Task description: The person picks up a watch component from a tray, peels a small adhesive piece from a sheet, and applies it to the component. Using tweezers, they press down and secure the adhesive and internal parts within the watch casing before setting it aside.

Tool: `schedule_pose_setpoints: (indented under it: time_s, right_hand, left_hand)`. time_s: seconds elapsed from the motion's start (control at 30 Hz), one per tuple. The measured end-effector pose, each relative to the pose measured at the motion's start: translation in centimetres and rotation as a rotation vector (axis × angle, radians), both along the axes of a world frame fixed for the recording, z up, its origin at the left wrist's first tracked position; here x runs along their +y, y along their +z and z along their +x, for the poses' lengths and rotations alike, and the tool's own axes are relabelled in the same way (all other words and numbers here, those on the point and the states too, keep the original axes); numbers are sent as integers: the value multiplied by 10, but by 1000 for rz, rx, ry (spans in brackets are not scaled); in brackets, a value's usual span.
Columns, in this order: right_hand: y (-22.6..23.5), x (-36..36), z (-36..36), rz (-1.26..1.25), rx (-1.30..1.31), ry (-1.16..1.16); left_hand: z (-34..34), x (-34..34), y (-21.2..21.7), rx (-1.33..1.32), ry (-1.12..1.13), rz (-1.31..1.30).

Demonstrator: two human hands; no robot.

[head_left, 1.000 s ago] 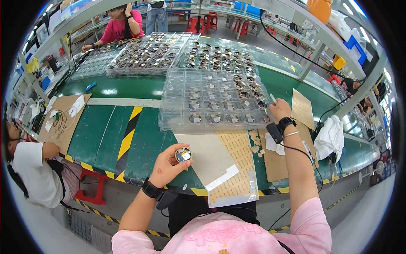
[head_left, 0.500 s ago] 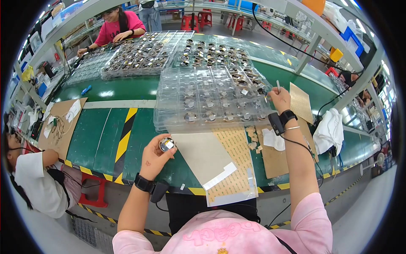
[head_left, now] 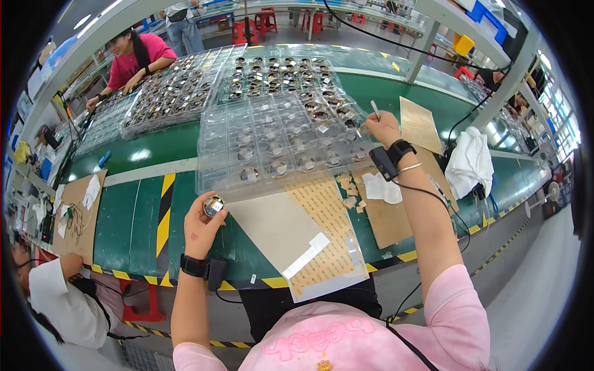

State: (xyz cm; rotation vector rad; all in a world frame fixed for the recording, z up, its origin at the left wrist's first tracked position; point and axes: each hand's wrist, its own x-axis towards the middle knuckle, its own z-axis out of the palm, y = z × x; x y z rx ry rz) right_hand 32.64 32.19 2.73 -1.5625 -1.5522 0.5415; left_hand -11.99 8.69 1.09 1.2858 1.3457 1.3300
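Note:
My left hand point(head_left: 203, 224) is closed around the edge of a small round metallic part point(head_left: 213, 206) with a white patch on its face. It is raised in front of the near left corner of a clear plastic tray point(head_left: 213, 167). That tray has square compartments with several round parts of the same sort. At the tray's right edge, my right hand point(head_left: 383, 128) grips a thin pale rod-like tool point(head_left: 375, 110), its upper end sticking up past the fingers. The tool's lower end is hidden by the hand. A dark round part point(head_left: 352, 123) sits in the tray beside these fingers.
Beige sheets point(head_left: 278, 229) and a yellowish printed adhesive sheet point(head_left: 328, 226) lie before me. Brown board point(head_left: 387, 222) with scraps is at right, near a white cloth point(head_left: 468, 161). More filled trays point(head_left: 170, 93) stand farther back. Co-workers sit at far left and near left.
The whole view has shifted, so the bench and trays appear farther left. Both hands keep their grips and stay in nearly the same places relative to the tray.

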Motion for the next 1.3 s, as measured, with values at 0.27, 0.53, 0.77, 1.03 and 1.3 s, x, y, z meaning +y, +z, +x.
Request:
schedule_pose_setpoints:
  time_s: [0.27,0.53,0.77,1.03,1.3]
  right_hand:
    - [10,-24,2,141,-400,-149]
    - [26,-52,41,253,-17,-8]
    - [44,-70,101,182,687,95]
    - [-22,-41,216,59,884,54]
    - [-18,-36,232,120,891,-32]
  left_hand:
    - [11,-5,35,-19,19,-33]
    - [54,11,85,37,-54,12]
    - [147,61,99,110,-168,-23]
    - [286,140,82,235,-447,-79]
    - [370,219,51,596,-443,103]
